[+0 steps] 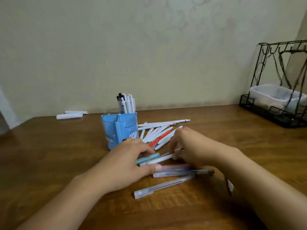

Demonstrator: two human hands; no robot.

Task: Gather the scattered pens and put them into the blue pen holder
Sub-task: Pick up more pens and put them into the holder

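The blue pen holder (119,130) stands mid-table with several white pens (127,103) upright in it. To its right lies a fan of white pens (159,127) and one red pen (160,138). In front of the holder my left hand (127,161) and my right hand (191,148) close from both sides on a small bunch of pens: a teal pen (146,158) under my left fingers and a white pen (160,159) held between both hands. Clear pens (176,173) lie just below my hands, and another clear pen (162,186) lies nearer to me.
The wooden table (58,155) meets a beige wall. Two rolled white papers (69,115) lie at the back left. A black wire rack (279,90) with a white plastic tub (272,95) stands at the back right.
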